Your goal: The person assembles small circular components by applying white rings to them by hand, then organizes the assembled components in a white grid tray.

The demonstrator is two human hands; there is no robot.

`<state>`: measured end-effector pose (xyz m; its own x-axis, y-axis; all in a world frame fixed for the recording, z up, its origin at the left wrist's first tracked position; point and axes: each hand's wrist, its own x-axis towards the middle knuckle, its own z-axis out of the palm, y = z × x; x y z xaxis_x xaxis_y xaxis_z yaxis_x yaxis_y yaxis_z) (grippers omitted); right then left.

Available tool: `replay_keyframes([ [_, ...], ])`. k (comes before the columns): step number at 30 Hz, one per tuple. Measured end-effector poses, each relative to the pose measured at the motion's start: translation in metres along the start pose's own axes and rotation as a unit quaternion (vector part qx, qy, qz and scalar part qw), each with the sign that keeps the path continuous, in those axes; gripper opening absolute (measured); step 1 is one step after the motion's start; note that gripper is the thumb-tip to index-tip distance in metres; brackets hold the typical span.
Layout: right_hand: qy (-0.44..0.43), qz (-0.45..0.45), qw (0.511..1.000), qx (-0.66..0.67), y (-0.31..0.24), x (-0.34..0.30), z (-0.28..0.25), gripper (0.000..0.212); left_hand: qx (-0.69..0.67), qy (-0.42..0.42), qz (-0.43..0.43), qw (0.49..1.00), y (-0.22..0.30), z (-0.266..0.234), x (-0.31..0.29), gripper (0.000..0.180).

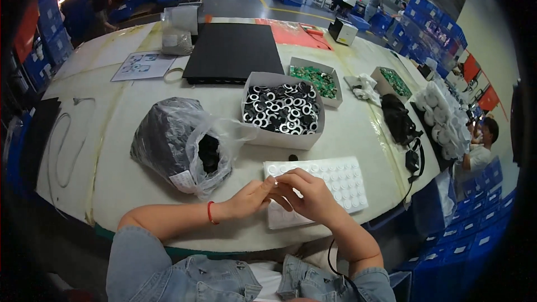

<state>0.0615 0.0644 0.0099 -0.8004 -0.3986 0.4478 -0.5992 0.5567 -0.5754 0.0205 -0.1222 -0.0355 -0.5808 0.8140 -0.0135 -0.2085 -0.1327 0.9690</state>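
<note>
My left hand (249, 199) and my right hand (311, 194) meet over the left side of a white tray (277, 221). Both are closed, fingertips together on a small white piece (276, 183) that is mostly hidden by the fingers. Rows of round white parts (339, 185) sit in the tray. Just behind it, a small black round part (293, 157) lies on the table. Farther back stands a white box (291, 141) full of black and white rings (282, 109). Left of my hands, a clear plastic bag (168, 134) gapes, with black pieces (208, 154) inside.
A flat black case (235, 50) lies behind the bag, near a printed sheet (144, 66). Boxes of green circuit boards (314, 78) stand at the back right. A black pouch (398, 118), cable and wrapped white parts (442, 114) line the right edge. A person (482, 145) sits beyond.
</note>
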Motion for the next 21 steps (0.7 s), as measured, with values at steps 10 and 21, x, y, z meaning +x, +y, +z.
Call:
replay_keyframes([
  [10,-0.074,-0.075,0.994,0.013,0.028,0.008,-0.024,0.028,0.184,0.161,0.178,0.953,-0.019,-0.001,0.03,0.038],
  [21,-0.069,-0.042,0.99,0.113,0.067,0.006,-0.041,0.027,0.022,0.168,0.048,0.984,0.0,0.021,0.049,0.037],
])
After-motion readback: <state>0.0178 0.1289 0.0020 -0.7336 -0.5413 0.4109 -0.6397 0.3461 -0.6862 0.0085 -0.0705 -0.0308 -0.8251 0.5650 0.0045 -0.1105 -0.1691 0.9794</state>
